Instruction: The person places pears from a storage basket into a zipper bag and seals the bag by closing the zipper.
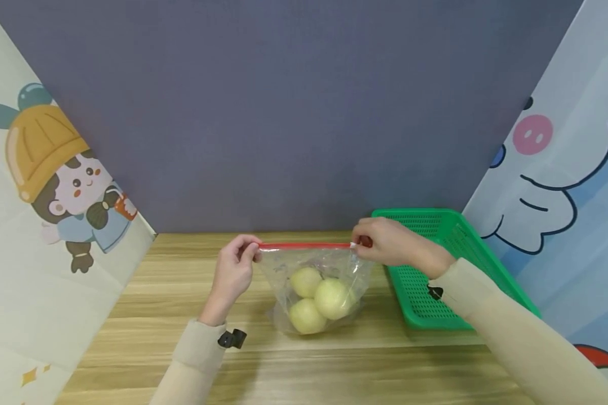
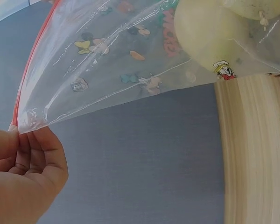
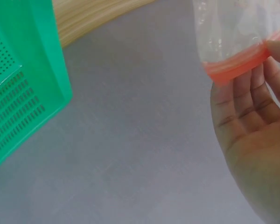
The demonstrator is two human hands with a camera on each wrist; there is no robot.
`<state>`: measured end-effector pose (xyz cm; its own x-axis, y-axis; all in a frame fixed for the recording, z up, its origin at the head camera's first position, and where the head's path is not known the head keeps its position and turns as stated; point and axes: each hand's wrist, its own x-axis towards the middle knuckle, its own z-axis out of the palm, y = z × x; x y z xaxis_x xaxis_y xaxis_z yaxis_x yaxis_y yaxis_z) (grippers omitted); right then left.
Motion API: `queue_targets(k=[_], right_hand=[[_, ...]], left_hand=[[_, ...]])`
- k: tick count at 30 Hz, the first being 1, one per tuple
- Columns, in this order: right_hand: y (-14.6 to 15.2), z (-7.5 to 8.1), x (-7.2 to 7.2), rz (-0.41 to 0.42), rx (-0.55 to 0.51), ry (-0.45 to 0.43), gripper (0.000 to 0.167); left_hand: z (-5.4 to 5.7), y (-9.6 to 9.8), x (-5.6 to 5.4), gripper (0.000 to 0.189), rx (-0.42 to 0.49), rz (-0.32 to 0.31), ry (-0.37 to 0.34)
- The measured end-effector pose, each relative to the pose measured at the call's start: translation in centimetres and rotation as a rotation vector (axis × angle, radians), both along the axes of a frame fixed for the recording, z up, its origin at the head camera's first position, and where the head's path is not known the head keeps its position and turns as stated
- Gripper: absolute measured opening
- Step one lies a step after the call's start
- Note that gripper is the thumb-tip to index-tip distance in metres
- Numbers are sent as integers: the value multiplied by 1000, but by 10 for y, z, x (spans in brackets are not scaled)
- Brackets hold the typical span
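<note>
A clear zip bag (image 1: 278, 267) with a red zip strip (image 1: 304, 246) along its top holds three round, pale yellow-green fruits (image 1: 334, 298); their exact kind is unclear. My left hand (image 1: 235, 270) pinches the strip's left end between thumb and fingers. At the opposite end, my right hand (image 1: 390, 242) pinches the top edge near the white slider. The strip is pulled straight between both hands. Cartoon prints show on the bag (image 2: 107, 70) in the left wrist view. In the right wrist view, the thumb and fingers of the right hand (image 3: 256, 121) grip the red edge.
Right of the bag stands a green plastic basket (image 1: 415, 323) with perforated walls, partly behind the right forearm. Light wood-grain tabletop (image 1: 172, 298) lies under everything. A grey panel (image 1: 284, 112) rises at the back, with cartoon-printed sheets (image 1: 10, 242) at both sides.
</note>
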<state>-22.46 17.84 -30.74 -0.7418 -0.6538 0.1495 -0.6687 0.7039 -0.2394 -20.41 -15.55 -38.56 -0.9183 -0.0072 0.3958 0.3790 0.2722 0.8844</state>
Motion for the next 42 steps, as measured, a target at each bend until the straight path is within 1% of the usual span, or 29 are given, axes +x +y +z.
queue_targets(k=[7, 14, 17, 22, 28, 35, 42], right_hand=[[8, -2, -1, -19, -4, -5, 5], [16, -3, -3, -52, -17, -7, 4], [19, -3, -3, -43, -29, 5, 3], [26, -3, -2, -42, -51, 9, 5], [35, -5, 0, -61, -68, -14, 6], [44, -5, -2, -58, -77, -13, 6], [54, -7, -2, -52, -97, -4, 6]], left_hand=[[-1, -1, -2, 13, -4, 15, -4], [6, 4, -7, 14, -11, -3, 35], [8, 4, -8, 14, -3, -5, 39], [7, 2, -8, 13, 1, 1, 23], [5, -1, -7, 14, 11, 0, -6], [4, -3, -9, 14, 19, 7, 24], [4, -2, -7, 14, 18, 1, 8]])
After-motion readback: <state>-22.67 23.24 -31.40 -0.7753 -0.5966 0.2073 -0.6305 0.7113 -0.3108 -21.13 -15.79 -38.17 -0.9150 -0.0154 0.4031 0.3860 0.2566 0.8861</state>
